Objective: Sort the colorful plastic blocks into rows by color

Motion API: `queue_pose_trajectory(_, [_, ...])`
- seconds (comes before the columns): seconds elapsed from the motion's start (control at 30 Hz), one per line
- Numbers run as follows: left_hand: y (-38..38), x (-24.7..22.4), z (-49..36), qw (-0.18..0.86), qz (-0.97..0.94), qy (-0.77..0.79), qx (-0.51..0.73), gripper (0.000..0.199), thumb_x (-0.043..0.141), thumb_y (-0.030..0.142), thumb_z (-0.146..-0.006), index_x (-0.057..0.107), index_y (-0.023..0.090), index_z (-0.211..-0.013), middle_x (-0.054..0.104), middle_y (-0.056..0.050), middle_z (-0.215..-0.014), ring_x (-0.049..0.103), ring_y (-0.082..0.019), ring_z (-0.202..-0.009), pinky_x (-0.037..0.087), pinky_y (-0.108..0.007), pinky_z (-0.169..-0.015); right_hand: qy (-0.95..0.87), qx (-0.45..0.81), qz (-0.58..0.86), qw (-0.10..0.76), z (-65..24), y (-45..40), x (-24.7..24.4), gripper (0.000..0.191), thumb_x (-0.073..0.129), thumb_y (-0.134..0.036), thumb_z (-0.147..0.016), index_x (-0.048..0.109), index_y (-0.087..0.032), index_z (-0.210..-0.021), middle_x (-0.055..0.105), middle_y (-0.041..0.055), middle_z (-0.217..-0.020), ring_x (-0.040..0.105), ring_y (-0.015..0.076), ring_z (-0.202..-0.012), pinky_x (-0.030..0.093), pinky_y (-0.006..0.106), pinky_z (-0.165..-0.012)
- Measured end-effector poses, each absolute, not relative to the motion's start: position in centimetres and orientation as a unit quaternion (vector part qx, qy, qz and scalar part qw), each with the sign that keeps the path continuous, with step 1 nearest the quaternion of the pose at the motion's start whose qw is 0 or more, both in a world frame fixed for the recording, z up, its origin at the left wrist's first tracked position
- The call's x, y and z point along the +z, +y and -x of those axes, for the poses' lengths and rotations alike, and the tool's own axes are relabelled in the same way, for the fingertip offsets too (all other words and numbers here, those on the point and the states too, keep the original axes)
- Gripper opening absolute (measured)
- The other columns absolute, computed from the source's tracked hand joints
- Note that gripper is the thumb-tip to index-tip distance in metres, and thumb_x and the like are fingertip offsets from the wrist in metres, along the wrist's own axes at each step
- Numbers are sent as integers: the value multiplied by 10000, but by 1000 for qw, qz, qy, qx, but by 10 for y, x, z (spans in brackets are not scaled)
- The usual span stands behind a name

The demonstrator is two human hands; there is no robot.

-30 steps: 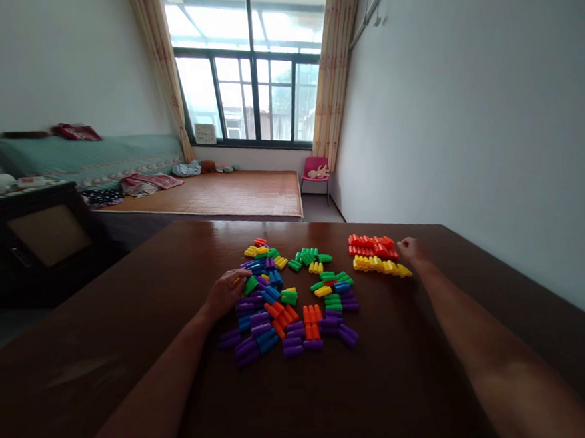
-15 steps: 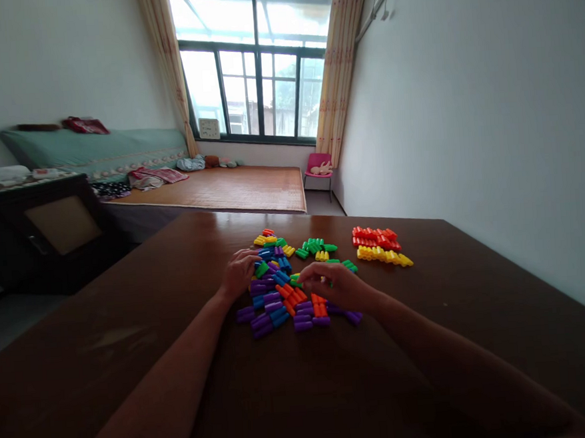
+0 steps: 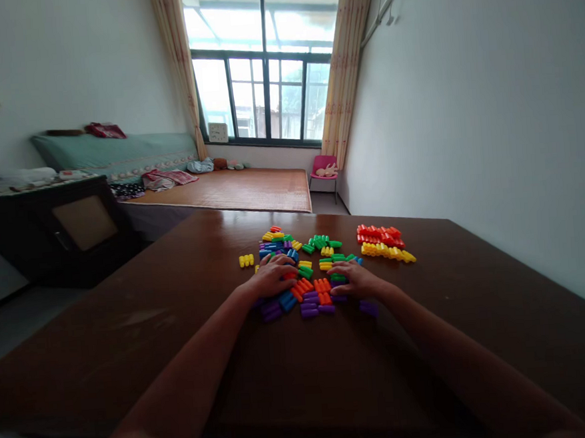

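Plastic toy building blocks shaped like joined tubes lie in a loose heap on the brown table. My left hand (image 3: 272,277) rests palm down on the left side of the heap, fingers spread over blue and orange blocks. Over the right side, my right hand (image 3: 355,278) has its fingers apart, touching green and purple blocks. Between the hands lie orange blocks (image 3: 322,290) and a green block (image 3: 305,271). Purple blocks (image 3: 310,309) are scattered at the near side. A yellow block (image 3: 246,260) sits alone left of the heap. What lies under both palms is hidden.
Joined rows of red blocks (image 3: 380,235) and a yellow row (image 3: 388,252) lie to the right on the table (image 3: 303,372). Beyond are a bed (image 3: 250,190), a dark cabinet (image 3: 37,227), a pink chair (image 3: 323,167) and a window.
My left hand has moved right and onto the heap; my right hand has shifted right, away from the middle. The lone yellow block now shows at the left. The view has turned slightly left.
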State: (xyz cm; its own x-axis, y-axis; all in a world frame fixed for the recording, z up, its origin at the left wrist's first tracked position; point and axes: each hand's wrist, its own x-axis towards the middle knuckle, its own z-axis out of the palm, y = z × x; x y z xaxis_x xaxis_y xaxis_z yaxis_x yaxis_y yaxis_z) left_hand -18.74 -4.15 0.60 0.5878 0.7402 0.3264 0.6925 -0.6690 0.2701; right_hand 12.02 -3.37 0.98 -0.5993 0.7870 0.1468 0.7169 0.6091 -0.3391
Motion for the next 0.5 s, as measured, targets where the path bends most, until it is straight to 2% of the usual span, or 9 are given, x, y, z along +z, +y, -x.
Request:
queue_pose_trajectory(0.07, [-35, 1, 196, 30, -871, 422, 250, 219, 629, 365, -799, 718, 299, -988, 603, -32, -1202, 496, -263, -1180, 356, -444, -1049, -889, 126, 405, 172, -104, -26, 11, 433, 721, -425, -728, 683, -213, -1103, 631, 105, -1225, 553, 272, -1146, 381, 417, -1010])
queue_pose_trajectory(0.17, [-27, 0, 212, 0, -840, 441, 314, 164, 625, 260, -775, 720, 248, -908, 617, -64, -1121, 525, -255, -1111, 430, -428, -992, -868, 133, 421, 226, -80, -13, 17, 275, 603, -312, -839, 684, -194, -1074, 687, 86, -1101, 625, 213, -1010, 457, 337, -910])
queue_pose_trajectory(0.23, [-24, 0, 221, -16, -818, 456, 350, 167, 592, 214, -778, 711, 231, -894, 615, -70, -1107, 530, -245, -1096, 439, -425, -992, -849, 121, 450, 249, -66, -4, 21, 254, 506, -256, -891, 686, -199, -1061, 704, 70, -1046, 645, 185, -928, 480, 301, -848])
queue_pose_trajectory(0.3, [-22, 1, 225, -28, -804, 465, 370, 190, 558, 195, -790, 701, 221, -912, 608, -72, -1133, 524, -239, -1111, 433, -429, -1005, -846, 95, 470, 233, -52, 4, 22, 257, 492, -234, -893, 693, -205, -1051, 709, 65, -1035, 641, 186, -929, 478, 295, -850])
queue_pose_trajectory(0.43, [-23, 0, 220, -37, -800, 466, 376, 259, 480, 194, -844, 681, 222, -1003, 601, -68, -1200, 510, -225, -1161, 401, -429, -1043, -860, 46, 489, 135, -30, 17, 14, 272, 623, -269, -815, 698, -227, -1073, 708, 74, -1055, 596, 244, -1049, 461, 329, -900])
queue_pose_trajectory(0.5, [-24, -1, 215, -27, -812, 459, 359, 288, 443, 223, -881, 668, 231, -1060, 608, -61, -1216, 526, -214, -1157, 402, -417, -1041, -868, 52, 477, 129, -22, 22, 7, 302, 660, -261, -783, 693, -230, -1082, 707, 70, -1057, 598, 246, -1048, 464, 331, -893])
